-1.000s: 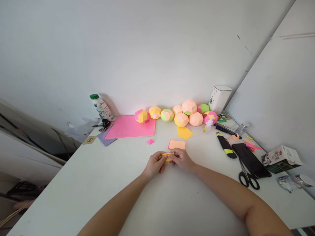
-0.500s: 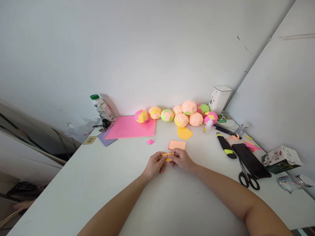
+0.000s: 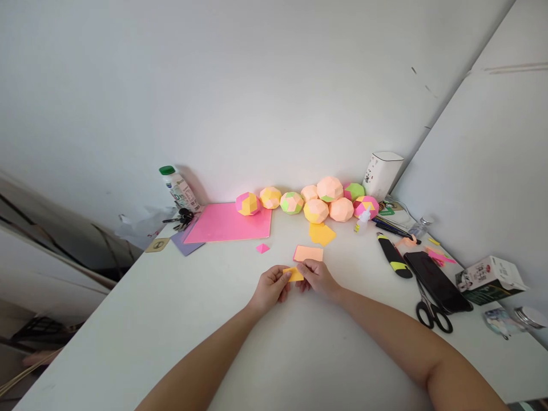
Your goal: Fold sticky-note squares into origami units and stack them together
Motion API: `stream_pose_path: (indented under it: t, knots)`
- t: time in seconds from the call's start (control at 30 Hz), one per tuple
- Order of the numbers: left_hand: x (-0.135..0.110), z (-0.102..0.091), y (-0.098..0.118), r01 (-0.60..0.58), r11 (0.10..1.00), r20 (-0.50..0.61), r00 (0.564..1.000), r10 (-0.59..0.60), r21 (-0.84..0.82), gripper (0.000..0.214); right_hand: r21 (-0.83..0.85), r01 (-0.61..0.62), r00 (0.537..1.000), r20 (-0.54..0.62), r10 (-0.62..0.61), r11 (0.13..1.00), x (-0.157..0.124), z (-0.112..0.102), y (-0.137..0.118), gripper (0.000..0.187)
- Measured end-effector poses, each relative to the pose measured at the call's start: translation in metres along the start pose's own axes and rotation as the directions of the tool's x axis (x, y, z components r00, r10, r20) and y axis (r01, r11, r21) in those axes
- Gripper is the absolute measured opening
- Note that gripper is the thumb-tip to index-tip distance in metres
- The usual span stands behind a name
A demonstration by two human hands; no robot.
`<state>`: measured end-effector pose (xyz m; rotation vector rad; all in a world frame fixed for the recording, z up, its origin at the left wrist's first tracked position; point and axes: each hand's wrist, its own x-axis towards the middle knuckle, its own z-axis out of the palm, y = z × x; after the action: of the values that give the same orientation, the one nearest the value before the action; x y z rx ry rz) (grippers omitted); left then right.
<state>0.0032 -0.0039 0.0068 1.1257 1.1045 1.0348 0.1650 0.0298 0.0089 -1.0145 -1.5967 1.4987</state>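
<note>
Between my hands, just above the white table [image 3: 180,319], is a small piece of yellow-orange paper [image 3: 294,275]. My left hand [image 3: 273,285] pinches its left end, thumb on top. At the other end, my right hand [image 3: 315,278] has its thumb and fingers closed on the paper. Just beyond my knuckles lies a stack of peach and pink paper slips [image 3: 309,253]. A small pink folded paper piece [image 3: 262,248] rests to the left of it. Yellow-orange paper pieces [image 3: 322,234] lie farther back.
Several faceted paper balls [image 3: 317,210] line the wall, one touching a pink sheet [image 3: 226,222]. A glue bottle [image 3: 363,221] stands before them. On the right lie a utility knife [image 3: 394,257], scissors [image 3: 432,314], a phone [image 3: 436,279] and a carton [image 3: 490,279]. A green-capped bottle [image 3: 180,188] stands back left.
The yellow-orange paper has turned so that more of its flat face shows. My right fingers have shifted slightly on it; both hands stay in nearly the same place.
</note>
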Motion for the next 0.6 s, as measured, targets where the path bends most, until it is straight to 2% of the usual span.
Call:
stream_pose_path:
  t: [0.1,0.37,0.6]
  knots:
    - [0.0002,-0.0007,-0.0012,-0.006,1.0,-0.003,1.0,0.006,-0.017,0.034,0.0,-0.002,1.0,0.02,0.002,1.0,0.0,-0.0006,-0.0016,0.039]
    - [0.0005,0.0,-0.0036,-0.045,0.993,0.006,0.999,0.046,-0.107,0.034,-0.001,-0.023,0.986,0.165,0.023,1.0,-0.002,-0.002,-0.0048,0.021]
    - [-0.0012,0.0014,-0.0079,-0.077,0.997,0.007,0.997,0.077,-0.026,0.036,0.004,-0.031,0.984,0.175,0.03,1.0,-0.0014,-0.0011,-0.0013,0.011]
